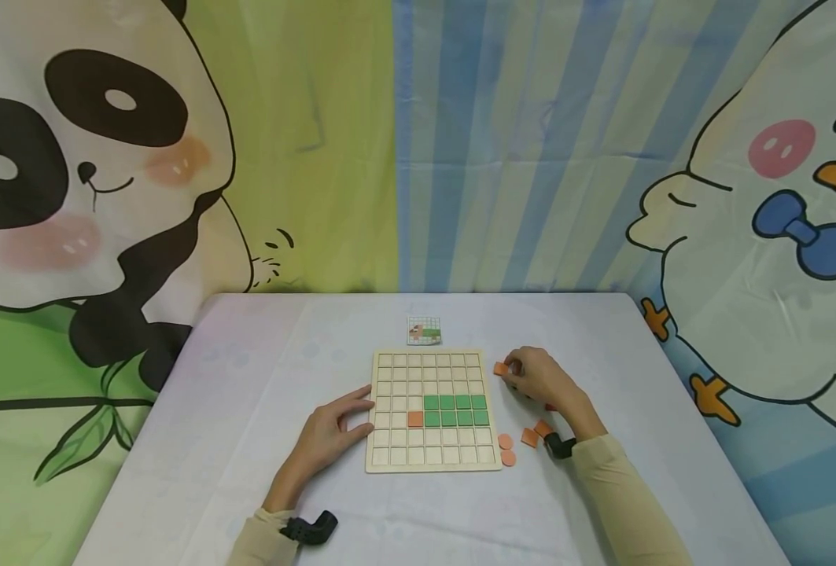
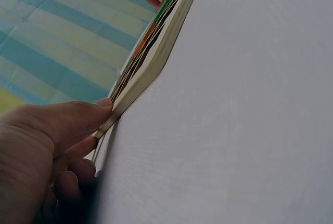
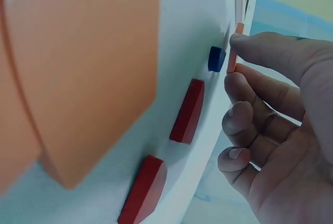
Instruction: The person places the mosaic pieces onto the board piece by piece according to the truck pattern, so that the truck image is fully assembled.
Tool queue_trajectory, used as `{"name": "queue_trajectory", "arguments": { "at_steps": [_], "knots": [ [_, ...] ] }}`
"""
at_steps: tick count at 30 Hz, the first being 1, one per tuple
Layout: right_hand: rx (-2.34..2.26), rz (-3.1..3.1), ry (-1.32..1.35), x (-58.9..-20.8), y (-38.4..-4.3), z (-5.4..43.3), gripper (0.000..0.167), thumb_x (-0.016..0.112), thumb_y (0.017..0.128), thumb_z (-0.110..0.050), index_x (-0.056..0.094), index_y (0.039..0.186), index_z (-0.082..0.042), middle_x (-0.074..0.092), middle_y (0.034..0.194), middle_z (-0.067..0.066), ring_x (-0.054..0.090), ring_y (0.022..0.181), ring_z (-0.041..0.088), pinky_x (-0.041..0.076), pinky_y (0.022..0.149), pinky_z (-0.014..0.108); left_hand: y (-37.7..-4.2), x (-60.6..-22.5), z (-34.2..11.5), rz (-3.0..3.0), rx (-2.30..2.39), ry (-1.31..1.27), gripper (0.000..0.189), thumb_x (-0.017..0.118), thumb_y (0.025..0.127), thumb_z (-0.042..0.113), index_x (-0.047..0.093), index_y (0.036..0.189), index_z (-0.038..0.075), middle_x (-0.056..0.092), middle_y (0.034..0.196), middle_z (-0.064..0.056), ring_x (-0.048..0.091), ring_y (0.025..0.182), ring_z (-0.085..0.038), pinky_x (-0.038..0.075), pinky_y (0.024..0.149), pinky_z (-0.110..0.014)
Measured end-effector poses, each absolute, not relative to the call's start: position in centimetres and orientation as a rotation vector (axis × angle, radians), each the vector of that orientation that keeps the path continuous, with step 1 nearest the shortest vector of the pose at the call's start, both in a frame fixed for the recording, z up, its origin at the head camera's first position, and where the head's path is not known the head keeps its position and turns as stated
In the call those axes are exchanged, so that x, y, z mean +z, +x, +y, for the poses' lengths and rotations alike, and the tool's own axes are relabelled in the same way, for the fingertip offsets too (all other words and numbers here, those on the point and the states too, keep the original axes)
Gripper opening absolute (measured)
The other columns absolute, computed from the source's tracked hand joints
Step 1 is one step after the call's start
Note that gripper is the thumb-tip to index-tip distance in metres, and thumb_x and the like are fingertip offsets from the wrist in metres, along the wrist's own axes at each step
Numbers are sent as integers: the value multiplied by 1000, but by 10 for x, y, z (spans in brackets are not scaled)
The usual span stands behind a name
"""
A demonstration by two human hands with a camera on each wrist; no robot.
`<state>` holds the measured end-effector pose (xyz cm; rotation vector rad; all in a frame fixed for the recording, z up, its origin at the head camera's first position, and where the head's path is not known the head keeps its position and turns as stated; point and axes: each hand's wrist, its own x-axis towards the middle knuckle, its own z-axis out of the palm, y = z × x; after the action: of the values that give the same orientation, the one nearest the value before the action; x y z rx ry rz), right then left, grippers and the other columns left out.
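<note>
A wooden grid board (image 1: 434, 465) lies flat, with several green square tiles (image 1: 455, 410) in two rows and one orange square tile (image 1: 415, 419) beside them. My left hand (image 1: 325, 434) rests at its left edge, thumb and fingertips touching the rim, as the left wrist view also shows. Past the board's upper right side, my right hand (image 1: 539, 374) pinches another orange square tile (image 3: 233, 52) between thumb and index finger, the other fingers loosely bent. That held tile is on edge in the right wrist view.
A small pattern card (image 1: 424, 331) lies behind the board. To the right are loose orange square tiles (image 1: 529, 437) and orange round pieces (image 1: 507, 457). Red pieces (image 3: 188, 112) and a blue piece (image 3: 216, 59) show in the right wrist view. A white cloth (image 1: 304, 338) covers the table.
</note>
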<state>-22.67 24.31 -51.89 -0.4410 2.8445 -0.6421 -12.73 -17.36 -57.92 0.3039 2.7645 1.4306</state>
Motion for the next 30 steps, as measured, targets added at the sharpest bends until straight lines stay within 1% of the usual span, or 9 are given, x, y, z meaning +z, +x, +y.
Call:
{"name": "queue_trajectory", "arguments": {
  "at_steps": [5, 11, 16, 23, 30],
  "knots": [
    [-647, 2865, -442, -515, -221, 236, 28, 75, 98, -21, 76, 119, -2, 66, 87, 3, 54, 75, 16, 46, 65, 30, -127, -580, -174, 2766, 1433, 312, 40, 88, 88, 21, 78, 127, 20, 63, 154, 2, 40, 57, -4, 38, 57, -21],
    [-702, 2855, -534, -512, -211, 225, 24, 74, 98, -17, 76, 117, -3, 62, 80, 0, 50, 69, 13, 43, 63, 27, -127, -579, -173, 2768, 1438, 309, 40, 88, 87, 20, 78, 126, 20, 64, 153, 2, 40, 57, -3, 38, 57, -21],
    [-724, 2828, -576, -511, -203, 212, 24, 73, 100, -19, 76, 118, -5, 62, 80, -3, 50, 68, 12, 42, 60, 25, -127, -578, -174, 2766, 1441, 308, 40, 88, 87, 20, 78, 126, 20, 64, 153, 2, 39, 57, -3, 38, 58, -20],
    [-723, 2811, -660, -509, -192, 190, 22, 74, 100, -20, 77, 117, -7, 60, 80, -5, 48, 68, 9, 40, 62, 23, -128, -580, -174, 2761, 1440, 307, 40, 88, 87, 21, 78, 126, 20, 63, 154, 2, 40, 56, -3, 38, 57, -21],
    [-687, 2787, -755, -512, -181, 168, 25, 76, 99, -22, 76, 121, -9, 58, 77, -8, 47, 67, 6, 42, 64, 22, -128, -580, -174, 2753, 1447, 300, 41, 88, 87, 20, 78, 126, 21, 63, 153, 2, 40, 56, -4, 38, 57, -21]
  ]
}}
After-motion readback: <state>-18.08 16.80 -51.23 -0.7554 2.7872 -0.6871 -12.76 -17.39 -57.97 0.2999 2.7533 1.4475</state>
